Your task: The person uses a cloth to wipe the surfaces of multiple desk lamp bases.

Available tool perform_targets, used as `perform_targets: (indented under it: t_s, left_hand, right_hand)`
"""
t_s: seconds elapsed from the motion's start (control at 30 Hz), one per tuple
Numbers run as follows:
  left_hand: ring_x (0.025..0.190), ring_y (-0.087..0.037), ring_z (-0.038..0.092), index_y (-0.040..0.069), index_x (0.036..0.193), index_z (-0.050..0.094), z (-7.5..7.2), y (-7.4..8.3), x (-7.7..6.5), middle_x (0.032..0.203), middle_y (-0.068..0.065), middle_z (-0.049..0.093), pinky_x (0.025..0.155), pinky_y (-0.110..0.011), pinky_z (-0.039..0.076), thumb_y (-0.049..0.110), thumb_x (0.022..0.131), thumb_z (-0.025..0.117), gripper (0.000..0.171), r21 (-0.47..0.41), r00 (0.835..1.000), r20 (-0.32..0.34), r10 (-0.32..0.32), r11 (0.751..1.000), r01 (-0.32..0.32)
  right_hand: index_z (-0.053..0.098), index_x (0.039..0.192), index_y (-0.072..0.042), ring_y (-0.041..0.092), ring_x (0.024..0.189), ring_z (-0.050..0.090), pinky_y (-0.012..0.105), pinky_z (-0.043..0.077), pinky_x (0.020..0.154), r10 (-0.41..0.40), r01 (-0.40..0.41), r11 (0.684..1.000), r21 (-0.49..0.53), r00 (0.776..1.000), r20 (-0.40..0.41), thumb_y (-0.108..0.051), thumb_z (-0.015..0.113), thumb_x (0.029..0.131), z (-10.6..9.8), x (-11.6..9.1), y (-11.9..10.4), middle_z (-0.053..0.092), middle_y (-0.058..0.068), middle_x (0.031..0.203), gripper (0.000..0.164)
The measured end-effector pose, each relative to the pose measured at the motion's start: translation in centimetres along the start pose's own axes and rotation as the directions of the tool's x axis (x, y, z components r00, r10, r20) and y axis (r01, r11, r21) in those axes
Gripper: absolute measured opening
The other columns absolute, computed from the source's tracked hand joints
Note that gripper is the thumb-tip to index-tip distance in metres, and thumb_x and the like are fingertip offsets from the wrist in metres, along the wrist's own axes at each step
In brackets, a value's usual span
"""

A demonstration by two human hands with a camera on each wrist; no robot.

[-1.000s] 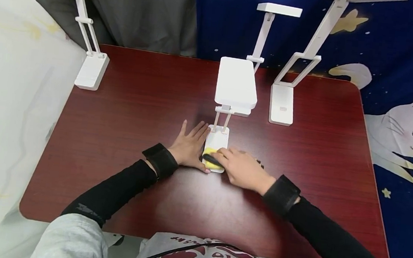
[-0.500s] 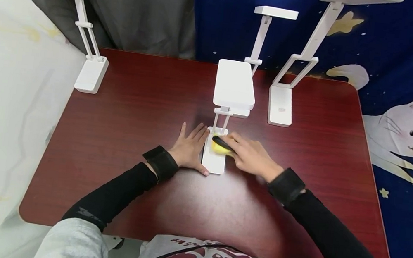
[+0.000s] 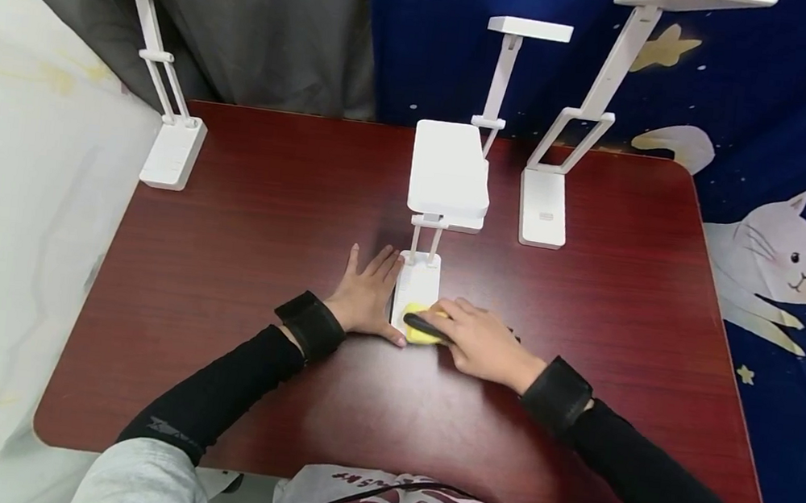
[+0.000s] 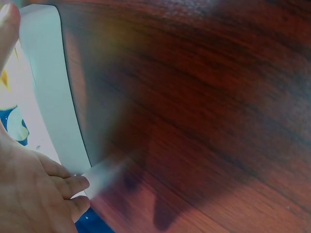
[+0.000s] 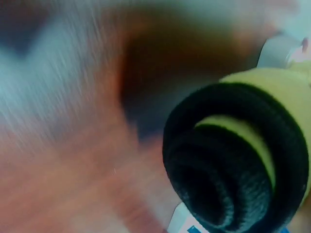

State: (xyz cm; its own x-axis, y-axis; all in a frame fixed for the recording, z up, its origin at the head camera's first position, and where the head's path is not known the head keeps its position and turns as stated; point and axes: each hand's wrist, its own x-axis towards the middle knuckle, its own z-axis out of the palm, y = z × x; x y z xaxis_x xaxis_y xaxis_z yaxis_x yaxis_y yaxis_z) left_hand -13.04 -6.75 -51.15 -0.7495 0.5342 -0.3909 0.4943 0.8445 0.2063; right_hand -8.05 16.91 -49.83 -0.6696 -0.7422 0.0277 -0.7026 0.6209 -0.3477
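- The left hand (image 3: 363, 303) rests beside a white lamp (image 3: 450, 167) on the reddish-brown counter (image 3: 270, 190), its fingers straight and spread; the fingertips meet the left side of the lamp's base (image 3: 418, 281), and the thumb lies by the near left corner.
- The right hand (image 3: 485, 342) grips a yellow and black cloth (image 3: 418, 337), fingers bent around it.
- The cloth sits on the near end of the base, and its black part looks like a thick roll in the right wrist view.
- The lamp stands near the counter's middle, its flat head out over the far side.
- A second lamp (image 3: 530, 29) stands partly hidden behind it; a third lamp (image 3: 544, 208) is to the right, and a fourth lamp (image 3: 174, 152) well apart at the far left corner.
- Both wrists wear black bands (image 3: 557, 394).
- Behind the counter hang a grey curtain (image 3: 286, 30) and a blue curtain (image 3: 790, 94) showing a white cat (image 3: 784, 260).
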Motion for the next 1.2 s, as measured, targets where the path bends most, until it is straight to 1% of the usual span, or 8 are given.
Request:
perform_targets:
  t_s: [0.17, 0.27, 0.37, 0.57, 0.7, 0.8, 1.0, 1.2]
  left_hand:
    - [0.165, -0.031, 0.009, -0.003, 0.166, 0.013, -0.9, -0.2, 0.5, 0.175, -0.02, 0.014, 0.126, -0.07, 0.001, 0.077, 0.071, 0.081, 0.142, 0.036, 1.0, -0.008, -0.006, 0.999, 0.007]
    - [0.165, -0.031, 0.008, -0.003, 0.166, 0.013, -1.3, -0.5, 0.7, 0.175, -0.02, 0.014, 0.127, -0.07, 0.001, 0.079, 0.072, 0.078, 0.141, 0.04, 1.0, -0.002, -0.01, 0.999, 0.01]
    - [0.165, -0.031, 0.007, -0.004, 0.166, 0.012, -1.7, -1.1, 1.0, 0.175, -0.02, 0.013, 0.126, -0.07, 0.0, 0.08, 0.072, 0.077, 0.141, 0.03, 1.0, -0.002, -0.017, 0.999, 0.017]
    - [0.165, -0.032, 0.006, -0.003, 0.166, 0.008, -3.2, -4.7, 2.5, 0.175, -0.019, 0.01, 0.125, -0.071, -0.004, 0.076, 0.072, 0.08, 0.142, -0.03, 0.998, -0.024, -0.058, 0.998, 0.057]
    - [0.165, -0.033, 0.005, -0.002, 0.167, 0.007, -4.4, -7.6, 4.5, 0.176, -0.018, 0.01, 0.124, -0.073, -0.005, 0.072, 0.072, 0.083, 0.142, -0.072, 0.996, -0.023, -0.084, 0.994, 0.083]
    - [0.165, -0.034, 0.005, 0.0, 0.167, 0.008, -5.5, -9.1, 6.3, 0.176, -0.017, 0.012, 0.124, -0.074, -0.004, 0.068, 0.072, 0.085, 0.14, -0.092, 0.994, -0.014, -0.106, 0.99, 0.105]
    - [0.164, -0.036, 0.002, 0.005, 0.168, 0.009, -7.8, -10.3, 9.6, 0.177, -0.013, 0.01, 0.123, -0.076, -0.004, 0.063, 0.073, 0.087, 0.136, -0.082, 0.989, 0.023, -0.144, 0.986, 0.145]
    - [0.165, -0.036, -0.002, 0.008, 0.169, 0.006, -8.9, -10.5, 11.6, 0.178, -0.01, 0.006, 0.122, -0.076, -0.005, 0.062, 0.074, 0.088, 0.136, -0.061, 0.984, 0.068, -0.167, 0.983, 0.171]
  right_hand:
    - [0.071, 0.132, -0.011, 0.018, 0.104, 0.067, 0.041, 0.059, 0.082, -0.041, 0.028, 0.984, 0.178, 0.997, 0.067, 0.003, 0.069, 0.086, -0.6, -0.8, 0.0, 0.07, 0.0, 0.117, 0.049]
    - [0.071, 0.133, -0.009, 0.013, 0.102, 0.064, 0.037, 0.056, 0.087, -0.022, -0.013, 0.95, 0.311, 0.994, 0.11, 0.005, 0.066, 0.086, -1.3, -1.1, 0.7, 0.07, 0.0, 0.117, 0.049]
    - [0.068, 0.136, -0.006, 0.011, 0.101, 0.061, 0.034, 0.053, 0.089, 0.032, -0.071, 0.918, 0.39, 0.994, 0.106, 0.005, 0.065, 0.086, -2.1, -1.3, 1.7, 0.07, 0.002, 0.121, 0.051]
    - [0.065, 0.138, -0.003, 0.013, 0.101, 0.06, 0.034, 0.052, 0.088, 0.129, -0.138, 0.912, 0.387, 0.99, 0.05, 0.006, 0.065, 0.088, -3.5, -2.0, 2.8, 0.068, 0.004, 0.124, 0.051]
    - [0.064, 0.139, 0.0, 0.013, 0.101, 0.06, 0.034, 0.053, 0.088, 0.144, -0.154, 0.915, 0.374, 0.988, 0.056, 0.006, 0.065, 0.089, -3.2, -2.8, 3.0, 0.067, 0.005, 0.125, 0.05]
    - [0.063, 0.14, 0.001, 0.014, 0.102, 0.06, 0.034, 0.053, 0.089, 0.142, -0.153, 0.91, 0.386, 0.988, 0.058, 0.007, 0.066, 0.089, -2.3, -3.5, 2.8, 0.068, 0.007, 0.125, 0.052]
    - [0.061, 0.142, 0.001, 0.014, 0.104, 0.061, 0.033, 0.053, 0.089, 0.138, -0.149, 0.897, 0.415, 0.989, 0.058, 0.008, 0.066, 0.089, -1.2, -4.6, 2.7, 0.068, 0.007, 0.126, 0.054]
    - [0.06, 0.143, 0.001, 0.012, 0.104, 0.061, 0.032, 0.053, 0.089, 0.14, -0.149, 0.894, 0.424, 0.989, 0.052, 0.007, 0.067, 0.089, -1.0, -5.2, 2.8, 0.068, 0.007, 0.124, 0.054]
